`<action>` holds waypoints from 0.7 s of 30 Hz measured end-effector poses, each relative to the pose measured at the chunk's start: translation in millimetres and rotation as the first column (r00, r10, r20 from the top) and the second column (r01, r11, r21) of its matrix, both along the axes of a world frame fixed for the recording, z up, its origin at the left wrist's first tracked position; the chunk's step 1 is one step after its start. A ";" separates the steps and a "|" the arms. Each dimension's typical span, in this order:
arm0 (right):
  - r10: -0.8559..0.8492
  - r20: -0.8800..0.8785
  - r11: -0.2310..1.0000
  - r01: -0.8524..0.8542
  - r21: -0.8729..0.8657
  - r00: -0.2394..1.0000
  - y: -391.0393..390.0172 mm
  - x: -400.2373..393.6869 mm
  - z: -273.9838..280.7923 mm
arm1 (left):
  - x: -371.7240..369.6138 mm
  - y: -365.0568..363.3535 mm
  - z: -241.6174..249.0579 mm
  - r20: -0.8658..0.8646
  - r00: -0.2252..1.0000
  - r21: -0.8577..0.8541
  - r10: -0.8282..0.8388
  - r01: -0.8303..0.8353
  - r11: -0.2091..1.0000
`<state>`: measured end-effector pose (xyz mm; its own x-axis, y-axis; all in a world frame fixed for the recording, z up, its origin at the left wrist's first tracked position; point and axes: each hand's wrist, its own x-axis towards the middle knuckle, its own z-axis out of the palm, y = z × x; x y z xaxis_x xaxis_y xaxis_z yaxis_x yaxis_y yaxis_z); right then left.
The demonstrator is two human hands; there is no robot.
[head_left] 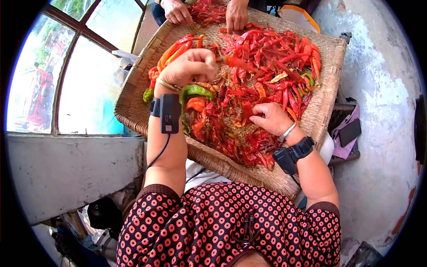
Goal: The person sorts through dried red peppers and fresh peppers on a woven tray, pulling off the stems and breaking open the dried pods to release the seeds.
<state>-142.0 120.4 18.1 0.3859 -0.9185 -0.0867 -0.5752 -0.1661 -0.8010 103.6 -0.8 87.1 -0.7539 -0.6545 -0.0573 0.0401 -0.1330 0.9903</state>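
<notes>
My left hand (191,67) is raised over the left part of a woven basket tray (327,84), its fingers closed on a red chili pepper (240,63) that points right and is smeared by motion. Lower and to the right, my right hand (272,119) has thumb and fingers pinched at a red chili pepper (247,109) just above the pile. Dried red chili peppers (262,46) cover much of the tray. Under my left wrist lie a curled green pepper (195,90) and an orange pepper (195,104).
Across the tray, another person's hands (236,15) reach into the chilies at the far edge. Windows (89,84) stand on the left above a low wall (75,169). At right, a dark phone-like object (350,132) rests on purple cloth beside a stained wall (378,89).
</notes>
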 end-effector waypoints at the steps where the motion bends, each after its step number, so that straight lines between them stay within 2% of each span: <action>1: 0.001 -0.010 1.000 -0.001 0.007 1.000 0.0 -0.6 -0.6 | 2.3 -5.0 -1.1 -0.100 0.995 -0.046 0.010 -0.014 0.999; 2: 0.001 -0.011 1.000 -0.001 0.008 1.000 0.3 -0.8 -0.4 | 5.2 -12.6 -10.6 -0.186 0.978 -0.051 0.096 -0.107 0.993; 3: -0.003 -0.009 1.000 0.003 -0.001 1.000 0.4 -0.5 -0.2 | 1.5 -19.3 -7.6 -0.352 0.933 -0.058 0.074 -0.101 0.993; 4: -0.006 -0.007 1.000 0.006 -0.011 1.000 0.6 0.1 -0.1 | -2.4 -16.7 -9.0 -0.272 0.899 0.026 0.343 -0.349 0.937; 5: -0.004 -0.005 1.000 0.004 -0.012 1.000 0.3 0.7 -0.7 | -9.2 -13.2 -10.8 -0.171 0.793 0.084 0.584 -0.579 0.811; 7: -0.039 0.066 0.999 0.039 0.002 0.997 -0.5 0.4 -1.9 | -17.9 -10.6 -16.9 0.173 0.822 -0.078 0.543 -0.539 0.839; 8: -0.040 0.065 0.999 0.040 0.001 0.997 -0.4 0.5 -0.1 | -24.1 -7.5 -20.2 0.269 0.860 -0.081 0.434 -0.429 0.900; 9: -0.108 0.156 0.988 0.088 0.130 0.982 0.0 0.9 3.0 | -34.9 0.4 -20.2 0.326 0.890 -0.086 0.319 -0.309 0.947; 10: -0.185 0.236 0.958 0.122 0.260 0.954 0.4 1.0 4.8 | -46.1 10.0 -14.9 0.478 0.856 -0.169 0.198 -0.131 0.977; 11: -0.186 0.234 0.958 0.123 0.260 0.954 0.3 0.6 4.9 | -52.4 11.7 -28.5 0.450 0.890 -0.276 0.072 0.062 0.959; 13: -0.220 0.248 0.946 0.145 0.289 0.943 -0.1 -0.3 4.9 | -64.2 20.0 -35.8 0.468 0.879 -0.266 -0.093 0.240 0.934; 15: -0.224 0.265 0.952 0.152 0.266 0.938 0.3 -0.6 2.7 | -71.0 24.6 -40.6 0.527 0.831 -0.232 -0.179 0.343 0.910; 19: -0.294 0.311 0.942 0.219 0.253 0.904 1.2 1.9 10.0 | -63.0 19.7 -34.4 0.459 0.880 -0.257 -0.120 0.261 0.931; 20: -0.295 0.312 0.942 0.220 0.254 0.903 0.6 0.9 8.3 | -57.4 18.6 -27.9 0.430 0.902 -0.158 -0.040 0.118 0.980; 21: -0.306 0.250 0.952 0.292 0.093 0.919 -0.6 -0.8 4.7 | -52.5 16.0 -19.3 0.394 0.917 -0.126 0.062 -0.013 0.992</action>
